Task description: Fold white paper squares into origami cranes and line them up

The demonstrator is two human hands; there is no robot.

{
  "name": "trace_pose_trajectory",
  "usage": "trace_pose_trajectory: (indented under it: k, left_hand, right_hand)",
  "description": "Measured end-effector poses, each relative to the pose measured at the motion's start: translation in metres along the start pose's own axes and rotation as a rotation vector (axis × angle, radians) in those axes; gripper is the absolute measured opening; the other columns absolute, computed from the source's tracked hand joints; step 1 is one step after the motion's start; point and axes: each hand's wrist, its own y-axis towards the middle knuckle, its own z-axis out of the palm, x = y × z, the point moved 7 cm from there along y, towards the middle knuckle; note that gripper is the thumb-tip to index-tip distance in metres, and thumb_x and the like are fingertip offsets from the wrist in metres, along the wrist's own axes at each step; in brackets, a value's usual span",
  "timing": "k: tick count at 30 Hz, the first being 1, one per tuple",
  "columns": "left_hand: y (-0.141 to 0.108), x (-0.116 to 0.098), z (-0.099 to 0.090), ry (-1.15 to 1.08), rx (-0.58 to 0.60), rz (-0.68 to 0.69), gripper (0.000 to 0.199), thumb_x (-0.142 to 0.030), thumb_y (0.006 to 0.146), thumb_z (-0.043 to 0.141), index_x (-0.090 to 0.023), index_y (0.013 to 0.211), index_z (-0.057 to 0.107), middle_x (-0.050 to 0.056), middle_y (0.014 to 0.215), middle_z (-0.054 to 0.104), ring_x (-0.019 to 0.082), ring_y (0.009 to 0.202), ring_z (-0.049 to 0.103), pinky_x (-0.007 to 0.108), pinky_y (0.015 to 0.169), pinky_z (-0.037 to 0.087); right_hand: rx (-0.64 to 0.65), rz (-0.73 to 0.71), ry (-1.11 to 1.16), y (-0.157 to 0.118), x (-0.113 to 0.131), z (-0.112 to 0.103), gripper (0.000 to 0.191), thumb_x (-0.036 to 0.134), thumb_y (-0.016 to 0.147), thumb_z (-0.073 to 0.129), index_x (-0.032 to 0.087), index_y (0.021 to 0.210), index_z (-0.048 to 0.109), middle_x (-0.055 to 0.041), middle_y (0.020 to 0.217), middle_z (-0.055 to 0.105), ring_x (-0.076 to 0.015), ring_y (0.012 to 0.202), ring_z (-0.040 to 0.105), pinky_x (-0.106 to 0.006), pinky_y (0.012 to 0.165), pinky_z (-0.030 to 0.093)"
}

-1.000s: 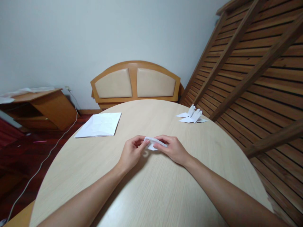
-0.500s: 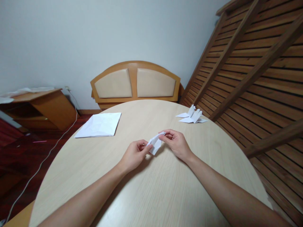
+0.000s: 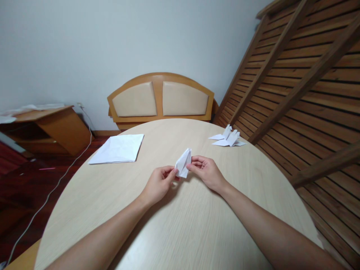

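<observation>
Between my hands, just above the middle of the table, is a small folded piece of white paper (image 3: 183, 163), its pointed end turned up. My left hand (image 3: 161, 183) pinches its lower left edge between thumb and fingers. From the other side, my right hand (image 3: 207, 171) grips the right edge, thumb on the near face and fingers curled behind. The back of the paper is hidden from me.
Folded white paper birds (image 3: 230, 138) stand at the table's far right. A stack of white paper sheets (image 3: 118, 149) lies at the far left. The round wooden table (image 3: 213, 232) faces a padded headboard (image 3: 162, 97); a slatted wooden panel (image 3: 303, 82) leans on the right.
The folded paper has turned from slanting right to nearly upright. My right hand has moved from its upper tip down to its right edge; my left hand keeps its hold.
</observation>
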Motion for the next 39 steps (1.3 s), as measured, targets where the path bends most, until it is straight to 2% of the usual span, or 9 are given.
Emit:
trace_pose_trajectory:
  k: [8, 14, 19, 23, 29, 33, 39]
  left_hand:
    - [-0.001, 0.001, 0.004, 0.031, 0.059, -0.008, 0.045, -0.051, 0.089, 0.059, -0.009, 0.096, 0.074, 0.01, 0.082, 0.072, 0.015, 0.066, 0.059, 0.024, 0.06, 0.039]
    - [-0.001, 0.001, -0.002, 0.027, -0.026, -0.004, 0.043, -0.052, 0.085, 0.063, -0.011, 0.091, 0.073, 0.006, 0.073, 0.067, 0.012, 0.057, 0.05, 0.023, 0.054, 0.035]
    - [0.0, 0.0, -0.004, 0.047, -0.034, 0.011, 0.042, -0.052, 0.084, 0.064, -0.011, 0.081, 0.071, 0.003, 0.066, 0.063, 0.011, 0.055, 0.048, 0.022, 0.053, 0.032]
    - [0.0, 0.002, -0.002, 0.02, -0.019, 0.011, 0.041, -0.051, 0.083, 0.065, -0.01, 0.082, 0.071, 0.005, 0.07, 0.065, 0.011, 0.057, 0.049, 0.022, 0.054, 0.033]
    - [-0.001, 0.006, 0.002, -0.01, 0.023, -0.026, 0.042, -0.047, 0.083, 0.067, -0.009, 0.101, 0.073, 0.003, 0.067, 0.065, 0.009, 0.051, 0.044, 0.021, 0.049, 0.028]
    - [-0.002, 0.0, 0.006, 0.002, 0.066, -0.018, 0.037, -0.043, 0.082, 0.067, -0.009, 0.094, 0.075, 0.007, 0.075, 0.07, 0.011, 0.058, 0.052, 0.022, 0.053, 0.034]
    - [-0.005, 0.001, 0.012, 0.015, 0.133, -0.044, 0.033, -0.043, 0.082, 0.066, -0.011, 0.086, 0.073, 0.004, 0.069, 0.066, 0.01, 0.056, 0.048, 0.022, 0.053, 0.032]
  right_hand:
    - [0.015, -0.002, 0.001, 0.001, 0.001, 0.001, 0.028, 0.041, 0.074, 0.081, 0.018, 0.09, 0.076, -0.0045, 0.082, 0.076, -0.019, 0.078, 0.071, -0.033, 0.077, 0.055]
    - [0.072, 0.004, -0.055, -0.002, 0.004, 0.005, 0.027, 0.04, 0.075, 0.081, 0.018, 0.089, 0.077, -0.0045, 0.085, 0.076, -0.0176, 0.075, 0.069, -0.031, 0.074, 0.053]
    - [0.102, 0.022, -0.071, -0.004, 0.003, 0.007, 0.028, 0.039, 0.075, 0.081, 0.017, 0.091, 0.077, -0.0047, 0.082, 0.076, -0.0171, 0.072, 0.068, -0.03, 0.071, 0.051]
    - [0.102, 0.019, -0.07, -0.004, 0.001, 0.008, 0.028, 0.039, 0.075, 0.081, 0.017, 0.093, 0.077, -0.0049, 0.083, 0.076, -0.0174, 0.073, 0.067, -0.03, 0.071, 0.051]
    - [0.101, 0.006, -0.067, -0.005, 0.004, 0.008, 0.027, 0.04, 0.08, 0.076, 0.017, 0.094, 0.078, -0.0059, 0.09, 0.077, -0.0176, 0.075, 0.068, -0.031, 0.073, 0.051]
    - [0.101, -0.017, -0.086, -0.005, 0.006, 0.007, 0.027, 0.042, 0.083, 0.071, 0.018, 0.091, 0.079, -0.0051, 0.088, 0.077, -0.0186, 0.078, 0.067, -0.032, 0.076, 0.05]
    - [0.087, -0.066, -0.142, -0.006, 0.013, 0.007, 0.027, 0.045, 0.084, 0.071, 0.019, 0.079, 0.077, -0.0027, 0.077, 0.071, -0.0169, 0.071, 0.062, -0.029, 0.068, 0.047]
